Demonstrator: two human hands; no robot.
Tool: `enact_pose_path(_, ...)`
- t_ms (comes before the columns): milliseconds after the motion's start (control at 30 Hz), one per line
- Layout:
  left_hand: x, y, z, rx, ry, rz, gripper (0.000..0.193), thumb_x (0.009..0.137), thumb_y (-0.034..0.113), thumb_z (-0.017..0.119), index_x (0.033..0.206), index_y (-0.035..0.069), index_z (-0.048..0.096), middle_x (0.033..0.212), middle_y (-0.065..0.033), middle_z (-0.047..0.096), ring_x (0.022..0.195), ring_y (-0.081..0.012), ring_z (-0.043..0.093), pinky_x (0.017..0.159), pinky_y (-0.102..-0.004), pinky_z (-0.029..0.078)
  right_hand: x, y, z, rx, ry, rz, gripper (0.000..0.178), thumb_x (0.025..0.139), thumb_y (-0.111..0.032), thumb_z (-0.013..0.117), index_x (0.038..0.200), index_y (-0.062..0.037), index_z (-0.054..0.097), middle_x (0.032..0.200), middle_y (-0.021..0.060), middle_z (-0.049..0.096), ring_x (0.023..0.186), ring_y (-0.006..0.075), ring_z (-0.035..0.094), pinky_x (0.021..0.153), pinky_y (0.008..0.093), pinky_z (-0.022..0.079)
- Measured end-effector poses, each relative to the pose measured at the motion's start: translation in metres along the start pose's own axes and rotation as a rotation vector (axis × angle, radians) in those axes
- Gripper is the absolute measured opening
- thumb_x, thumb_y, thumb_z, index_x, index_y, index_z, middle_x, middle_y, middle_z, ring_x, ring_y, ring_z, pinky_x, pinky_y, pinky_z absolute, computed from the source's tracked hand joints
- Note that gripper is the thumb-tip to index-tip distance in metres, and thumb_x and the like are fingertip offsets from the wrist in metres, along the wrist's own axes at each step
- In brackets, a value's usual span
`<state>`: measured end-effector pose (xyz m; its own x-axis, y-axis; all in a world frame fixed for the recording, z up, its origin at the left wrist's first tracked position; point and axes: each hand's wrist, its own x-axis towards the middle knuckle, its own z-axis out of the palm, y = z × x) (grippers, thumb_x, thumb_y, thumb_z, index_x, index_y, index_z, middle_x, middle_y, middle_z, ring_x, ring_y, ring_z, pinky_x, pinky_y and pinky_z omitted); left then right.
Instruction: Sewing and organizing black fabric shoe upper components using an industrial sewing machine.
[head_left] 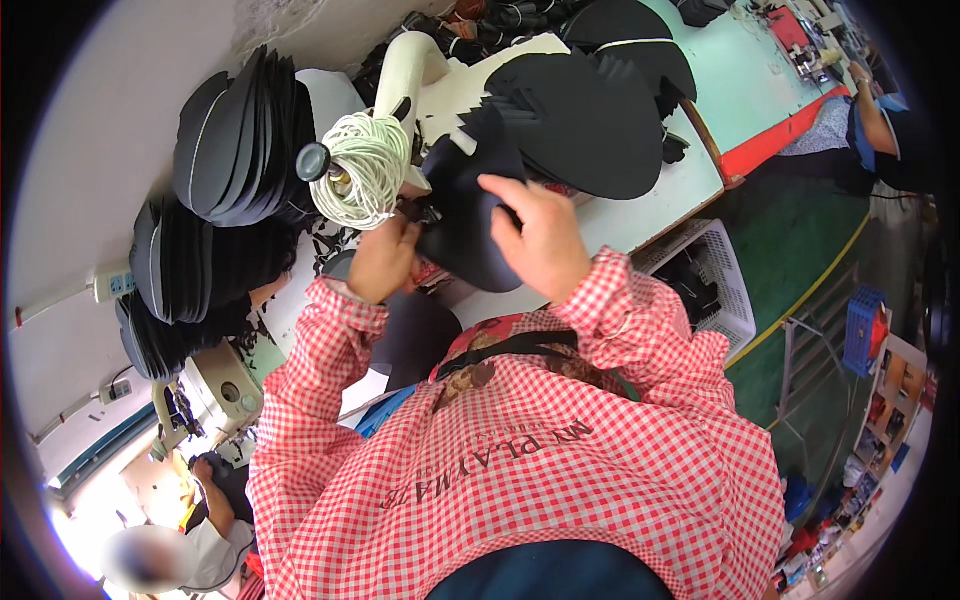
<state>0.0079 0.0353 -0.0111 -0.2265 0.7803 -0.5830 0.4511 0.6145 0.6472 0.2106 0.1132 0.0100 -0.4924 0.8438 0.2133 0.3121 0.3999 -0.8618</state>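
A smooth black rounded sheet piece point(470, 235) lies at the white sewing machine point(412, 75), whose head carries a thick coil of whitish cord point(362, 170). My left hand point(383, 262) is just below the coil, its fingers curled together at the sheet's left edge; its fingertips are partly hidden. Over the sheet's right side, my right hand point(545, 240) has its index finger and thumb stretched out and apart, the index fingertip touching the black surface. Its other fingers are folded back. The needle area is hidden behind the coil and my left hand.
Stacked black oval pieces point(585, 125) lie right of the machine, and more bundles point(245, 140) stand along the left wall. A white plastic crate point(725, 275) is below the table's right edge. Co-workers sit at lower left and upper right.
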Motion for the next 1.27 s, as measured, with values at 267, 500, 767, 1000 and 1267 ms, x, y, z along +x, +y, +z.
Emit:
enact_pose_path(267,-0.031,-0.066,-0.025,0.769,0.263,0.191,0.025,0.088,0.026,0.055,0.100,0.004,0.054,0.071,-0.0169,0.063,0.064,-0.0354,0.063,0.054,-0.0452,0.047,0.028,-0.016,-0.099,-0.248,0.224,-0.069,0.031,0.074,0.009,0.051,0.097,-0.0053,0.067,0.090,0.0146,0.063,0.074,0.0267,0.062,0.064,0.0360,0.049)
enact_pose_path(500,-0.064,-0.137,-0.006,0.929,-0.077,0.043,0.050,0.069,0.039,0.075,0.098,0.003,0.055,0.089,-0.0170,0.061,0.071,-0.0351,0.064,0.057,-0.0455,0.049,0.014,0.027,-0.065,-0.422,-0.077,-0.305,0.017,0.073,-0.007,0.062,0.089,-0.0062,0.066,0.101,0.0084,0.064,0.092,0.0288,0.061,0.079,0.0389,0.050)
enact_pose_path(767,-0.090,-0.126,0.008,0.843,0.235,0.221,0.045,0.064,0.037,0.077,0.089,0.005,0.059,0.087,-0.0106,0.059,0.083,-0.0318,0.058,0.078,-0.0408,0.044,-0.048,0.036,-0.006,0.026,-0.503,-0.016,0.020,0.080,-0.017,0.060,0.096,-0.0051,0.064,0.095,0.0124,0.065,0.087,0.0312,0.061,0.076,0.0413,0.049)
enact_pose_path(1000,-0.089,-0.096,-0.006,0.619,-0.071,0.098,0.032,0.078,0.031,0.065,0.090,0.001,0.063,0.081,-0.0207,0.065,0.079,-0.0379,0.062,0.071,-0.0494,0.046,-0.052,0.045,0.018,0.117,-0.688,0.027,0.023,0.077,-0.015,0.060,0.096,-0.0053,0.066,0.097,0.0139,0.066,0.089,0.0313,0.062,0.082,0.0412,0.048)
enact_pose_path(1267,-0.048,-0.019,-0.066,-0.101,-0.682,-0.035,0.021,0.089,0.022,0.060,0.101,0.006,0.065,0.093,-0.0117,0.069,0.079,-0.0205,0.064,0.073,-0.0286,0.047,-0.023,0.016,0.016,0.402,-0.749,0.085,0.019,0.072,-0.008,0.061,0.090,-0.0016,0.066,0.097,0.0110,0.067,0.093,0.0223,0.063,0.086,0.0331,0.047)
